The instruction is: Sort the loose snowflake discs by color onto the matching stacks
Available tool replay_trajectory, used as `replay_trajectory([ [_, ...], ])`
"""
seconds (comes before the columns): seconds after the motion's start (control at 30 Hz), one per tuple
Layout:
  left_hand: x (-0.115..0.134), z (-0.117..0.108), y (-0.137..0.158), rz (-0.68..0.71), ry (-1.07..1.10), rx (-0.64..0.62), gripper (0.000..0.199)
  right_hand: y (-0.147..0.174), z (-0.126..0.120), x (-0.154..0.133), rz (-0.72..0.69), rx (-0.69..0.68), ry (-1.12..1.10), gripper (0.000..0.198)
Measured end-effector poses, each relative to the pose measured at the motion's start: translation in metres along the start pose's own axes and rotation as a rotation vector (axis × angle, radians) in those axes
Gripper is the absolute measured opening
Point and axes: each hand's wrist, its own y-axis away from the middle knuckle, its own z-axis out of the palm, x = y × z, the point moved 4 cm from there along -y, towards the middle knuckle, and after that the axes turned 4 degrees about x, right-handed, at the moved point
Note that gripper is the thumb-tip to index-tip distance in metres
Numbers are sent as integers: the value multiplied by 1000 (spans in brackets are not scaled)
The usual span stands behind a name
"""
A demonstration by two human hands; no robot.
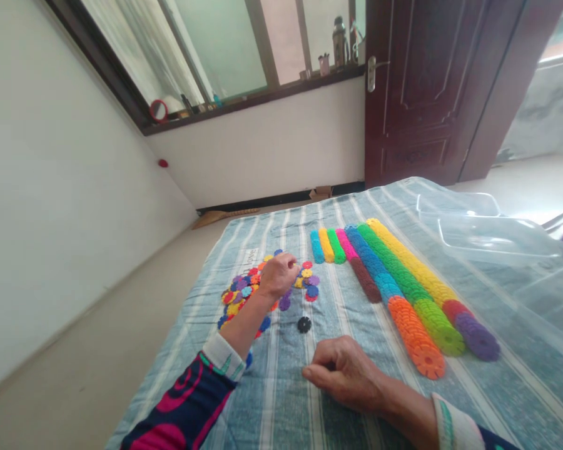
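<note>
My left hand [279, 275] is closed in a pinch above a loose pile of colourful notched plastic discs [234, 307]. Whatever lies between its fingertips, if anything, is hidden. A black disc [304, 324] lies by itself on the striped cloth, between my two hands. Nearer to me, my right hand [344, 372] rests with its fingers curled in and the thumb forward; nothing shows in it. To its right are long overlapping rows of discs sorted by colour, among them an orange stretch [415, 337], a green row [394, 269] and a yellow row [408, 256].
Clear plastic containers [497, 240] sit on the right side of the striped cloth [281, 394]. Short blue, yellow and green rows [327, 245] lie farther back. A printed paper slip [251, 257] is behind the pile. Beyond stand a wall and a dark red door [422, 87].
</note>
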Motion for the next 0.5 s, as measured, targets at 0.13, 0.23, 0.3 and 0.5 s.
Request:
replay_trajectory([
  [0.13,-37,-35,44,-13,55,14,16,4,-1,1,16,1,21,38],
  [0.23,-63,-58,82,-72,94,-27,19,6,-2,1,23,-9,31,37],
  [0.3,-75,-69,106,-103,111,-80,20,8,-4,0,29,-20,36,38],
  [0.5,-85,-85,166,-157,134,-239,20,11,-6,-2,41,-23,55,38],
])
